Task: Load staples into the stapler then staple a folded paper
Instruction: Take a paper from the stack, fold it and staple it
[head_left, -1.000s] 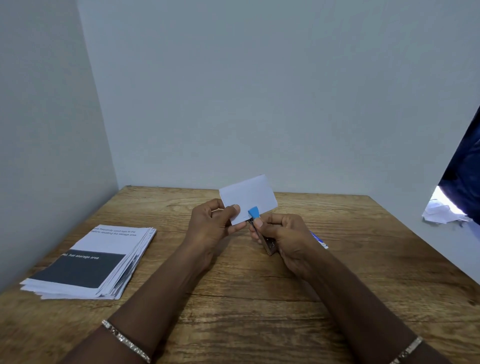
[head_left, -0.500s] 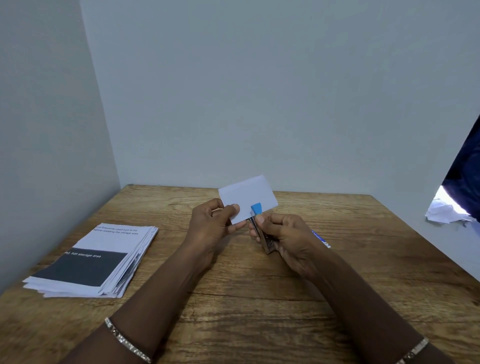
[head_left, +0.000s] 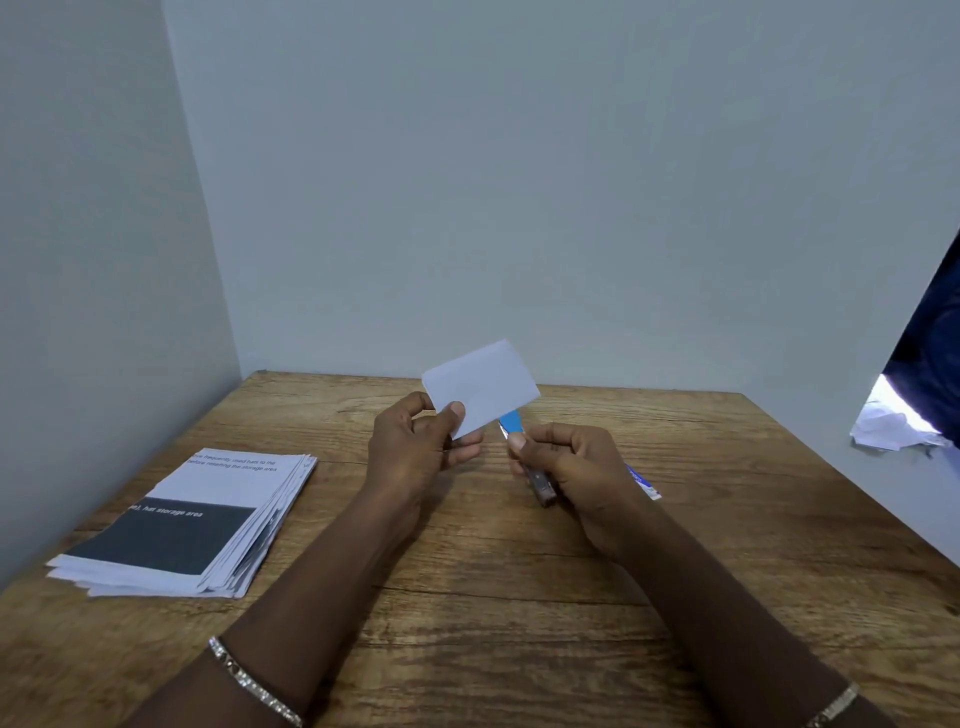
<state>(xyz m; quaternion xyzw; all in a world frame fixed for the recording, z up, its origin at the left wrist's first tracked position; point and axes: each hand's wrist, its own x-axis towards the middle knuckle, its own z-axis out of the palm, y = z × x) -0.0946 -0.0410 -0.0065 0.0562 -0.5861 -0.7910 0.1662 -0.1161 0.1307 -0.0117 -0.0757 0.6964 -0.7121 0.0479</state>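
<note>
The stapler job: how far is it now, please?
Done: the paper is folded. In hand: the left hand holds it above the table; the right hand grips the stapler, whose blue tip is beside the paper's lower edge, apparently clear of it. Loading cannot be confirmed. No staple is visible.

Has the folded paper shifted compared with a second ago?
Yes. The folded paper in the left hand lifted slightly up and left, off the stapler, measured against the table's back edge.
</note>
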